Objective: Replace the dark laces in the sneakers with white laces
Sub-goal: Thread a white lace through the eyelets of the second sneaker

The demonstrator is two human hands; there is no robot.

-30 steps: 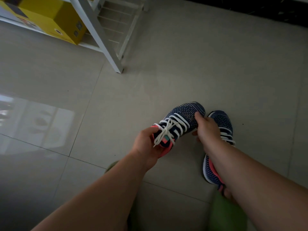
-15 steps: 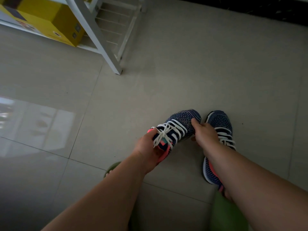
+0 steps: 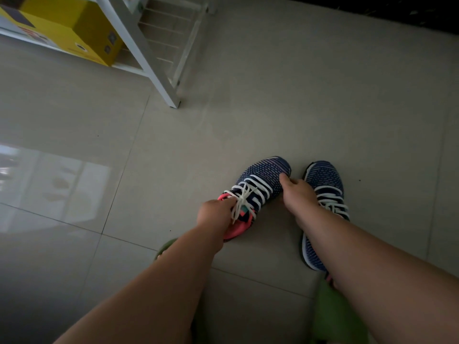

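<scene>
Fingers of both hands grasp the laced sneaker, beside its mate.

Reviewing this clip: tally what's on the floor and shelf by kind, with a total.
Navy sneakers with white laces: 2, one held by the left hand and right hand, one on the floor
Green slippers: 2
Yellow boxes: 1
White shelf racks: 1
Total: 6
</scene>
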